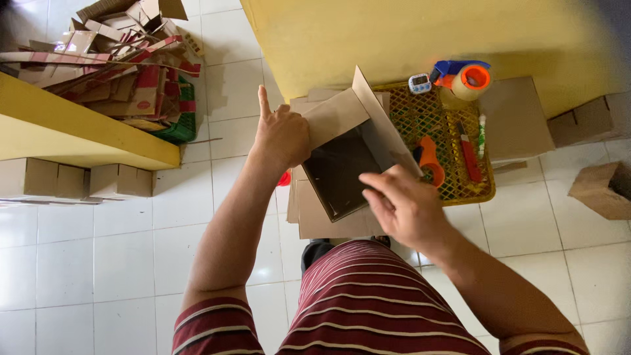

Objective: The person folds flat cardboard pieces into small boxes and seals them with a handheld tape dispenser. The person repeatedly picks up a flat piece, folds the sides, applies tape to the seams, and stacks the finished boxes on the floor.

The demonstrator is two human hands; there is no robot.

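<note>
Holding: an open cardboard box point(342, 164) up between both hands, above a stack of flat cardboard sheets point(315, 217) on the white tiled floor point(98, 263).
Left hand point(282, 135): pressed against the box's left wall, fingers curled onto the cardboard, index finger sticking straight up.
Right hand point(404, 207): at the box's near right corner, fingers bent loosely toward the edge; cannot tell whether pinching the wall or only touching it.
Box: tilted, dark inside showing, one flap point(335, 115) folded toward the left hand, another tall flap point(381, 121) standing up on the right.
Doing it well: probably best to keep the left palm flat on the wall so the box stays square; bring the right fingers onto the standing flap near its crease, not its tip, and fold along the score without buckling; keep the box over the flat stack for support.
Nearby: yellow mesh tray point(473, 194) just behind the box, bearing an orange tape dispenser point(428, 158), a red cutter point(469, 159) and a white and green marker point(482, 135); a tape gun with orange roll point(468, 77) and a small timer point(419, 83) at its far edge.
Farther off: yellow table point(394, 33), small brown boxes point(79, 179) under a yellow bench point(72, 131), heap of cardboard scraps point(125, 59) on a green crate point(181, 128), one loose box point(605, 189) at right.
</note>
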